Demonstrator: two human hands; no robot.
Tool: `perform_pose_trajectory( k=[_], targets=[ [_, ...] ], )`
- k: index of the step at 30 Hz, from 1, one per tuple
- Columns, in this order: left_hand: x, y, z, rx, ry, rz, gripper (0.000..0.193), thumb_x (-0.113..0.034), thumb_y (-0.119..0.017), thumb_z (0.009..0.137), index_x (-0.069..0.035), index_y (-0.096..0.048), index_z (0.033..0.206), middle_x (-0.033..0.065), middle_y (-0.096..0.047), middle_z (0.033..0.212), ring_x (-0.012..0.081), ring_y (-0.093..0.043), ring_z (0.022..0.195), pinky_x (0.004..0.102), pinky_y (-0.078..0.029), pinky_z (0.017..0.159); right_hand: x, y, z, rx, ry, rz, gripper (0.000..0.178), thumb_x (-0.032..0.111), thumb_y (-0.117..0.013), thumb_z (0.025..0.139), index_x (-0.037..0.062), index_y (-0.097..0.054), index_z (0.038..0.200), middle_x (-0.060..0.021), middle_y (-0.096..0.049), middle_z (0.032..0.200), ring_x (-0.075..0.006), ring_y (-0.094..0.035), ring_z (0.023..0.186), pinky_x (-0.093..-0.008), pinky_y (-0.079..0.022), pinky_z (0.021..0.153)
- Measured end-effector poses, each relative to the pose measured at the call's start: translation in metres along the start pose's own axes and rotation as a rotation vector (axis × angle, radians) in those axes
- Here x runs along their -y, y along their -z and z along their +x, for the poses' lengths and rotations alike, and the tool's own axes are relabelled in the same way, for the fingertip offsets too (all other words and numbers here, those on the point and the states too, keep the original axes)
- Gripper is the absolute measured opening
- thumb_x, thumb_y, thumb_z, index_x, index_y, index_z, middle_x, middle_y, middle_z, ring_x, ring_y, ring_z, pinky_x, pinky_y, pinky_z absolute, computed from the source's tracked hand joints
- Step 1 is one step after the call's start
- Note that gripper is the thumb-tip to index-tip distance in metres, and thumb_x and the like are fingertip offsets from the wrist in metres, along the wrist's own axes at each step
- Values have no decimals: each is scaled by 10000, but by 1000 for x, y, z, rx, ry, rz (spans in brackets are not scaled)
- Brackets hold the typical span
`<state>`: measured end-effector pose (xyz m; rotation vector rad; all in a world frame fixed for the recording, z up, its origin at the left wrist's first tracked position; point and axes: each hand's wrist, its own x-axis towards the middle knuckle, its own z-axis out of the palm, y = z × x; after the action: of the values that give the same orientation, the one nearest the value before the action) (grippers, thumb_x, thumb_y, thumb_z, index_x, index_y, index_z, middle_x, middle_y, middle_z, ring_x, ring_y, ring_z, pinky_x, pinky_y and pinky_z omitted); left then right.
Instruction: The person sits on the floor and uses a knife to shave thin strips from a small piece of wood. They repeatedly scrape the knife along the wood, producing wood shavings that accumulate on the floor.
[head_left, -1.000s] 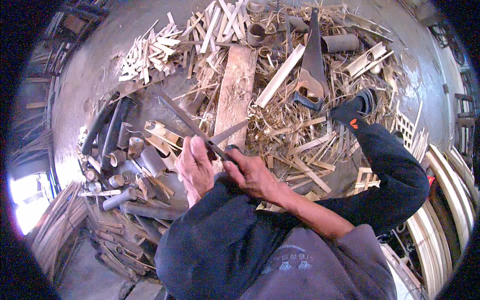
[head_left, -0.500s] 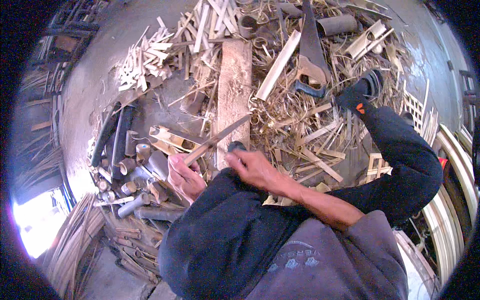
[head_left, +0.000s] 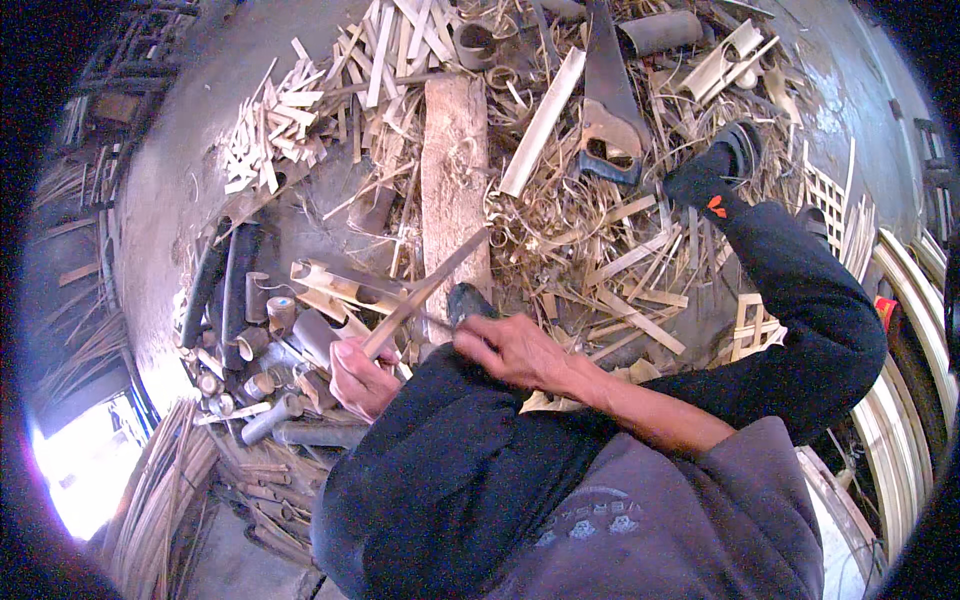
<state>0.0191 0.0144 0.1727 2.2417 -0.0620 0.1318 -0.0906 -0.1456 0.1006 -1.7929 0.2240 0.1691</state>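
Note:
My left hand (head_left: 363, 378) is closed round the lower end of a long, flat bamboo strip (head_left: 425, 287). The strip slants up to the right, its far end over a worn wooden plank (head_left: 455, 165). Close by on the right, my right hand (head_left: 510, 350) is closed beside my raised knee. From its fist a thin, dark knife blade (head_left: 437, 321) sticks out toward the strip; the fingers hide the handle. Split bamboo pieces (head_left: 345, 290) lie beyond my left hand.
A handsaw (head_left: 610, 110) and a split bamboo length (head_left: 543, 125) lie on shavings past the plank. Pale cut sticks (head_left: 275, 135) are heaped at the far left. Bamboo tube offcuts (head_left: 282, 315) crowd the left side. Long curved strips (head_left: 890, 450) stand at the right.
The bamboo strip and my left hand have shifted slightly down and left in view. The blade by my right hand shows more plainly. Both hands stay closed.

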Motion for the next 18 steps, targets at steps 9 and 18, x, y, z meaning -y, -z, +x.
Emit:
perform_pose_trajectory(
  k=[9, 18],
  targets=[
    [3, 3, 4, -5, 9, -3, 334, -284, -356, 1012, -13, -549, 993, 108, -598, 842, 248, -579, 789, 368, -431, 768, -81, 2, -11, -237, -341, -82, 496, 430, -429, 966, -26, -624, 981, -256, -593, 702, -356, -613, 664, -449, -473, 637],
    [6, -1, 10, -28, -9, -16, 313, -272, -363, 1009, -14, -540, 1026, 109, -600, 883, 257, -576, 844, 375, -420, 820, -39, 5, -6, -59, 13, -111, 501, 480, -447, 944, 12, -627, 927, -243, -626, 704, -440, -623, 686, -531, -486, 647]
  ],
)
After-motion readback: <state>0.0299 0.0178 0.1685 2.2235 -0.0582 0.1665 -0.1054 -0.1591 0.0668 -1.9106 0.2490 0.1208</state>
